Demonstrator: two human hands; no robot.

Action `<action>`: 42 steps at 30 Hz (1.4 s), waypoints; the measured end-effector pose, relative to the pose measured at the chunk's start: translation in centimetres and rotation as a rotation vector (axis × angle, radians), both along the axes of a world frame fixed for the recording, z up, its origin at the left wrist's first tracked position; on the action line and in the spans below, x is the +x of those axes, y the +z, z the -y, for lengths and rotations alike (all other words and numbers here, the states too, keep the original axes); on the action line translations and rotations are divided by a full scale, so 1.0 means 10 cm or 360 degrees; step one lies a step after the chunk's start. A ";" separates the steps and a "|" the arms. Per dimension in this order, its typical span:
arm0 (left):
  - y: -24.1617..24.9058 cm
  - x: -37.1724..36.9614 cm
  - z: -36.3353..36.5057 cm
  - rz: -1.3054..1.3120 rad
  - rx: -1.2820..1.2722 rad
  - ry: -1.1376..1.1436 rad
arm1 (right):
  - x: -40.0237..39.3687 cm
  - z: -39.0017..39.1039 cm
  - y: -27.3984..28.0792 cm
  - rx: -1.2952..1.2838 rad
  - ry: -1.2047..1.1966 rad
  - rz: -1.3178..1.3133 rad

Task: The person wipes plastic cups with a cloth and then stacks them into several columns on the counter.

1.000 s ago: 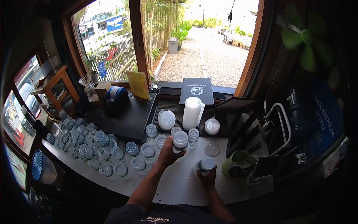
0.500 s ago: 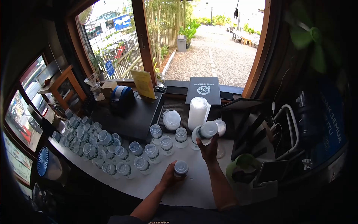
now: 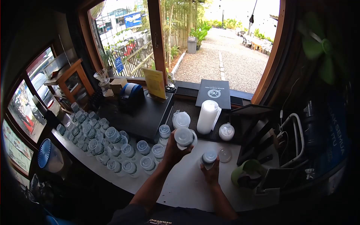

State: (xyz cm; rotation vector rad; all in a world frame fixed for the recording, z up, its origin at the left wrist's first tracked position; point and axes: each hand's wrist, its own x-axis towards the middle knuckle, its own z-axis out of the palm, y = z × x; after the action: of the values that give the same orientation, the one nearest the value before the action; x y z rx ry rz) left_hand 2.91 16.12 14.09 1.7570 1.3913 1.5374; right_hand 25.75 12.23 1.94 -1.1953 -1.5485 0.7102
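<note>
My left hand (image 3: 175, 150) is wrapped round a lidded plastic cup (image 3: 183, 137), held up over the counter in front of a stack of clear lids (image 3: 181, 120). To its right, my right hand (image 3: 211, 171) grips another lidded cup (image 3: 209, 156) low over the light counter (image 3: 187, 183). A loose clear lid (image 3: 225, 154) lies just right of that cup. Many lidded cups (image 3: 113, 134) stand in a cluster on the left part of the counter, some stacked on others. A tall white sleeve of cups (image 3: 209, 117) stands behind my hands.
A dark folder (image 3: 213, 93) lies by the window. A small tub with a white lid (image 3: 226, 132) stands near the tall sleeve. At the right are a green round container (image 3: 245, 173) and a dark tablet (image 3: 275, 178). A yellow sign (image 3: 155, 83) stands at the back.
My left hand has risen with a cup to near the stack of lids. My right hand has come down with its cup towards the counter. The view has shifted slightly.
</note>
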 end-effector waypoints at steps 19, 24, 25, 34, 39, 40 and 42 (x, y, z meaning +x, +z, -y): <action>-1.09 0.64 0.74 -0.0239 -0.0093 -0.0125 | 0.21 0.65 0.80 0.0308 -0.0078 -0.0926; -1.13 0.23 1.50 -0.0213 -0.0142 -0.0185 | -0.34 0.06 1.19 0.0324 0.0263 -0.0601; -1.16 0.14 1.64 -0.0173 -0.0150 -0.0160 | -0.46 -0.13 1.10 0.0327 0.0312 -0.0332; -0.89 -0.74 2.29 0.0136 0.0186 0.0310 | -1.41 -0.53 0.31 0.0045 0.0545 -0.0077; -0.10 -1.03 1.82 -0.0164 0.0442 0.0450 | -0.95 -0.05 0.12 -0.0079 0.0347 -0.0030; -0.09 -1.07 1.73 -0.0060 0.0235 0.0450 | -0.89 0.03 0.14 -0.0132 0.0302 -0.0061; -0.07 -1.10 1.59 -0.0049 0.0042 0.0454 | -0.76 0.19 0.18 -0.0108 0.0213 -0.0015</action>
State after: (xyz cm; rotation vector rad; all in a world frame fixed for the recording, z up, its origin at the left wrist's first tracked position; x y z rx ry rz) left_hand -8.05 0.20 13.40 1.6587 1.7042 1.6843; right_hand 18.17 10.37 3.75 -1.1439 -1.6190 0.8606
